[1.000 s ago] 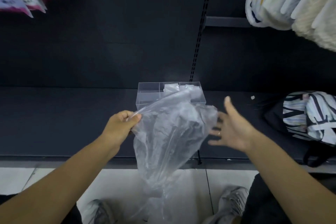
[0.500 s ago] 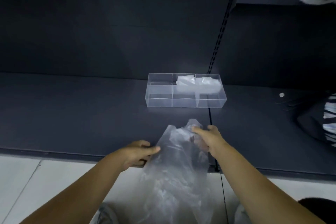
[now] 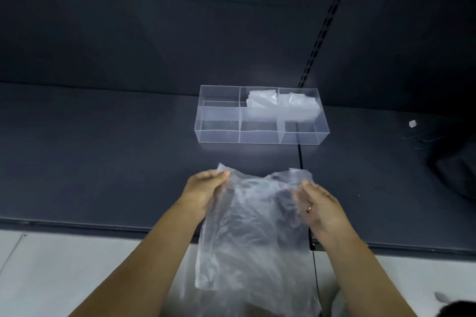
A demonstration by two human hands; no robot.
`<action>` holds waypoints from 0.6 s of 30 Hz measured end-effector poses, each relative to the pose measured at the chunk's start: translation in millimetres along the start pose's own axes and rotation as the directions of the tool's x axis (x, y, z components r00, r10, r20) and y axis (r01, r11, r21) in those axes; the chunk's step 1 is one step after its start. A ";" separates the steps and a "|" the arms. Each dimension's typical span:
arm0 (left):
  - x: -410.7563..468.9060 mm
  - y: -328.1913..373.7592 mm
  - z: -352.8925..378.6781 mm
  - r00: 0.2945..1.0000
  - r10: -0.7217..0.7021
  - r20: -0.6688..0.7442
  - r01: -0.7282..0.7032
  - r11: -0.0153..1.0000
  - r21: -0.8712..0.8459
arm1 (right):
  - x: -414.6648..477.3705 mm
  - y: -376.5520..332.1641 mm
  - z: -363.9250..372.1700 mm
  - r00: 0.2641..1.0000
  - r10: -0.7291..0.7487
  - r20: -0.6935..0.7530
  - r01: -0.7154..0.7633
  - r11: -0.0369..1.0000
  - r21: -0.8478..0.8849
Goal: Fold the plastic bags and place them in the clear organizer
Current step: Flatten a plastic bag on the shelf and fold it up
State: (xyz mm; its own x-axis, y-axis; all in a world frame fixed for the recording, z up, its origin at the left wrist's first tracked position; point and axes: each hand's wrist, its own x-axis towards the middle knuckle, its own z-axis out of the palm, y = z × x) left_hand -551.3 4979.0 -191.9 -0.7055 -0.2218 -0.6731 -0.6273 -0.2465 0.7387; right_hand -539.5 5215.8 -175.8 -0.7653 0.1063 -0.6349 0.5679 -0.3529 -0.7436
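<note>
Holding a clear plastic bag point(image 3: 255, 226) by its upper edge, one hand at each top corner. Grip of the left hand point(image 3: 206, 190): a pinch on the top left corner, thumb over the film, fingers curled under it and dimly visible through it. Grip of the right hand point(image 3: 322, 211): a pinch on the top right corner, thumb on top, fingers behind the film. On one finger of that hand, a ring point(image 3: 308, 208).

Stretched fairly flat between the two hands, wrinkled, not yet folded. Upper part over the front of the dark shelf point(image 3: 103, 162), near the middle of its front edge. Lower part hanging past that edge, in front of the pale floor point(image 3: 77, 278). Cannot tell whether touching the shelf surface or held just above it.

On the same shelf, toward its back edge: the clear organizer point(image 3: 219, 134), behind the held bag and well apart from it. Rectangular, long side facing the front edge, divided three across with further cross walls. In the back of its middle and right sections: folded bags point(image 3: 278, 105) of whitish film, count not readable.

Right of the organizer and apart from it, lying on the shelf: a small white scrap point(image 3: 412, 123). At the shelf's right edge, cut off by the frame: a dark shape point(image 3: 453, 175), not identifiable. On the dark back panel, rising from behind the organizer's right end: a slotted upright strip point(image 3: 319, 33).
</note>
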 end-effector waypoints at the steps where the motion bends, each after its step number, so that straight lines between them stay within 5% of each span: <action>1: 1.7 -1.5 -4.3 0.998 0.019 -0.066 -0.021 0.999 -0.035 | -3.5 -2.7 -7.1 1.000 -0.010 0.002 0.010 0.998 0.058; 4: 6.5 -5.7 -19.3 0.979 0.053 -0.196 -0.070 0.994 -0.079 | -14.5 -7.7 -25.7 0.999 -0.011 0.053 0.003 0.987 0.158; 8: 15.2 -7.4 -38.9 0.960 0.051 -0.274 -0.057 0.998 -0.013 | -7.1 -9.6 -38.5 0.998 0.069 -0.013 -0.068 0.995 0.076; 18: 13.3 -1.4 -51.2 0.979 -0.057 -0.196 0.042 0.996 -0.077 | 59.4 -42.7 31.0 0.889 0.389 0.240 -0.392 0.919 -0.038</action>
State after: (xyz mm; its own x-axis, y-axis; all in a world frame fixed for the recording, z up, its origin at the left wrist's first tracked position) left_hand -542.9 4928.1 -203.6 -0.5904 -0.3879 -0.7078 -0.6294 -0.3277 0.7046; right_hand -618.6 5208.3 -175.3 -0.5321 -0.2664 -0.8037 0.8336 -0.3310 -0.4422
